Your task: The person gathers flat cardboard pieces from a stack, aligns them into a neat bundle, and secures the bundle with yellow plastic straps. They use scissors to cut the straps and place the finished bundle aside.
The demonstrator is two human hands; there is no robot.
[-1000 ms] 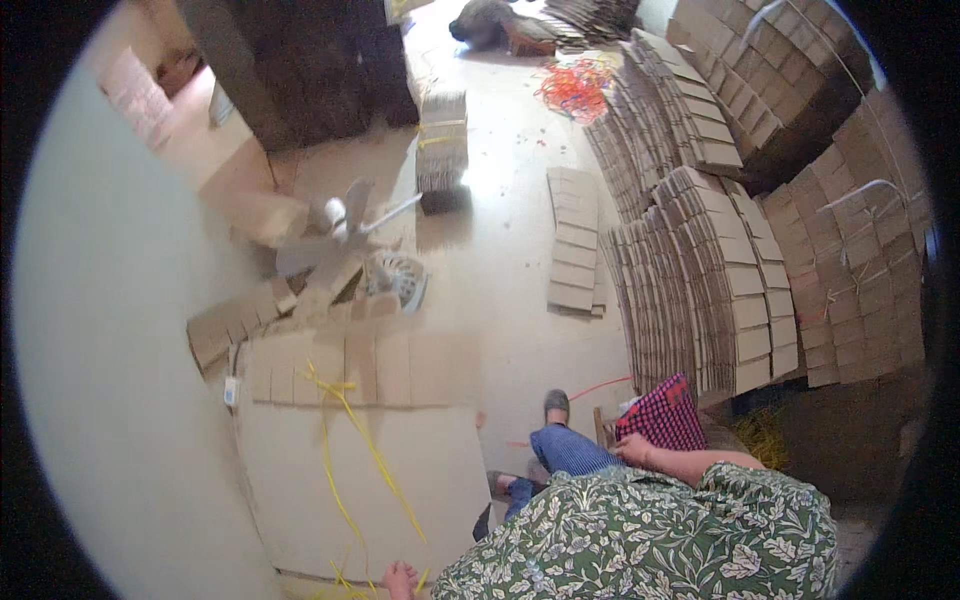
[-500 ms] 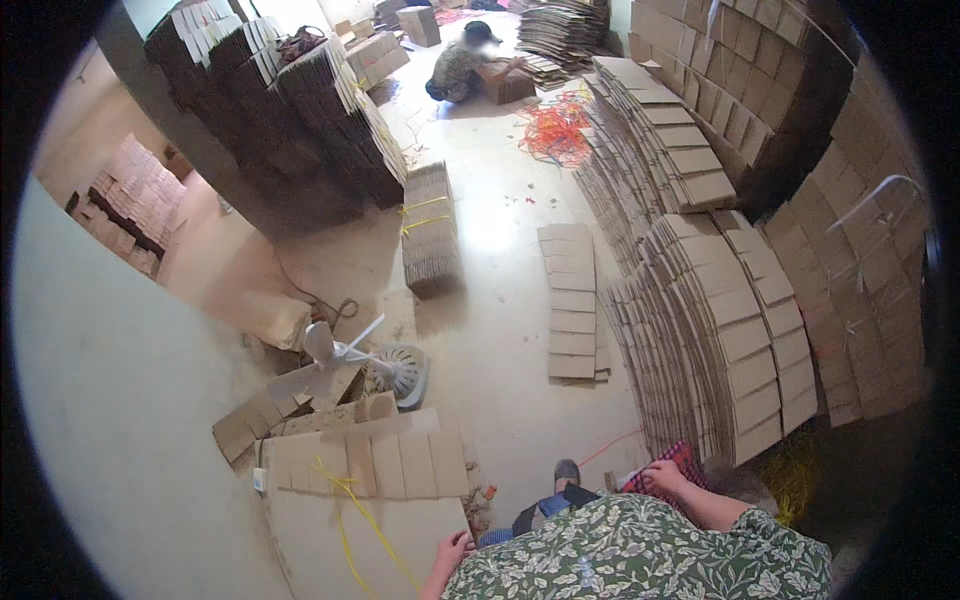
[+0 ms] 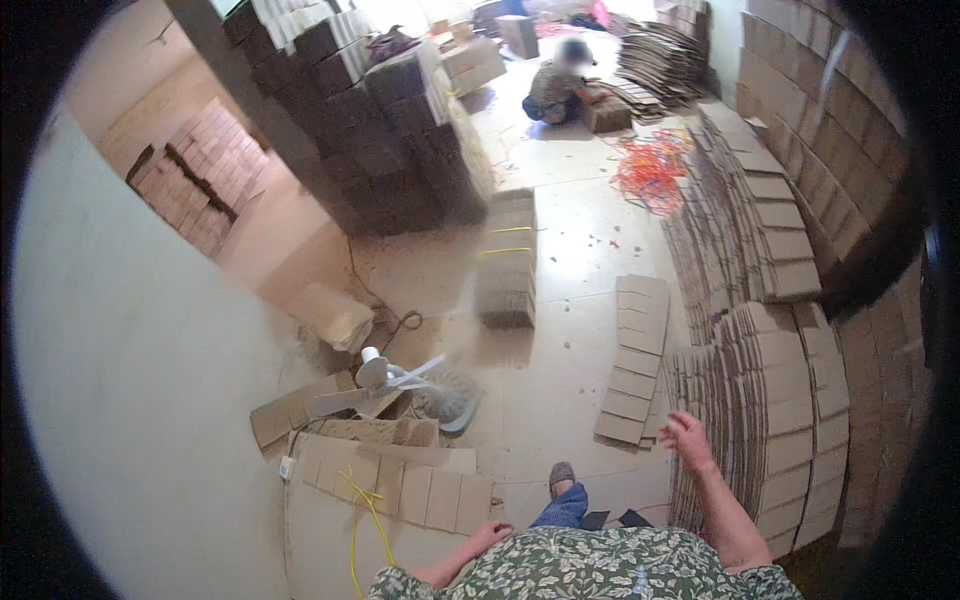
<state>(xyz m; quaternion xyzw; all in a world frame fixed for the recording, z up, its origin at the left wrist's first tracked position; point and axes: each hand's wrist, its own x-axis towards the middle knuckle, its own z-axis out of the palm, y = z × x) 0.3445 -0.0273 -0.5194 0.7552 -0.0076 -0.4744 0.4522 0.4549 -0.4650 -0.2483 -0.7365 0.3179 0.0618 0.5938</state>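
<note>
My right hand (image 3: 686, 440) is raised beside the long stack of flat cardboard pieces (image 3: 740, 430) on the right. Its fingers are loosely bent and apart, with nothing seen in them. Just beyond it, a short strip of scored cardboard (image 3: 636, 345) lies on the floor. Low beside my body, my left hand (image 3: 490, 537) has loose fingers and holds nothing that I can see. Nearest to it are scored cardboard sheets (image 3: 400, 487) with yellow strapping (image 3: 362, 492) across them.
A white fan (image 3: 445, 400) stands at the left near cardboard scraps. Ahead is a cardboard bundle (image 3: 507, 270) with yellow straps. A co-worker (image 3: 555, 92) crouches farther off, near tangled red-orange strapping (image 3: 650, 172). Tall cardboard stacks (image 3: 400, 130) line both sides.
My right hand has left the red patterned cloth and risen forward toward the cardboard. My left hand has shifted inward, away from the sheets. The view has swung left.
</note>
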